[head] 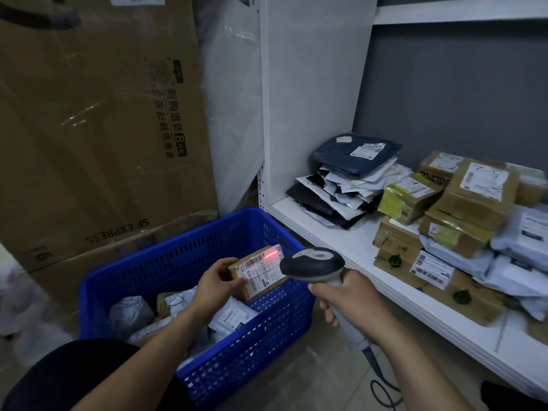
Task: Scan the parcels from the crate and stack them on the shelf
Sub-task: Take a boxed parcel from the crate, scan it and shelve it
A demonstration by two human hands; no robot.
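Observation:
My left hand (214, 284) grips a small brown parcel (262, 272) above the blue crate (166, 262), its white label tilted up. A red scan line glows across the label's top edge. My right hand (345, 298) holds a grey barcode scanner (311, 264) by its handle, head aimed at the parcel from the right. Several bagged parcels (231, 317) lie in the crate. On the white shelf (341, 241) sits a pile of flat mailer bags (347, 179) and a stack of cardboard boxes (444, 221).
Large cardboard cartons (98, 129) stand behind and left of the crate. The shelf's white side panel (311, 93) rises just right of the crate. The scanner's cable (382, 387) trails on the tiled floor below the shelf edge.

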